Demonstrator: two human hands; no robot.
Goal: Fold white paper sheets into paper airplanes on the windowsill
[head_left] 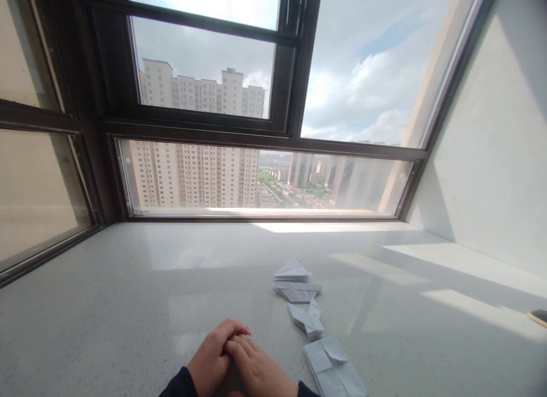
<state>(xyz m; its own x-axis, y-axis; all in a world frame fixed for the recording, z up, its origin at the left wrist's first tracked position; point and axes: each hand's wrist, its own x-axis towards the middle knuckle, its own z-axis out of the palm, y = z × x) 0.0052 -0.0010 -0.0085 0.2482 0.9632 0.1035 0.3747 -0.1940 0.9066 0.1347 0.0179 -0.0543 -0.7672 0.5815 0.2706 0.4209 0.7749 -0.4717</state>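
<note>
My left hand [213, 353] and my right hand [261, 364] rest folded together at the bottom centre, above the pale speckled sill. The left fingers curl over the tips of the right ones, and no object shows between them. Just right of my right hand lies a squarish stack of folded white paper [331, 367], cut off by the lower edge. Beyond it sit a smaller angular folded paper piece [306, 322], a flat-topped folded paper piece [297, 291] and a pointed folded paper stack [293, 269], forming a rough line towards the window.
The wide stone sill [128, 306] runs up to a dark window frame [265, 219]. A white wall [496, 175] bounds the right side. At the far right edge, a dark object with a tan rim [539, 317] is partly in view. Tall buildings [205, 175] stand outside.
</note>
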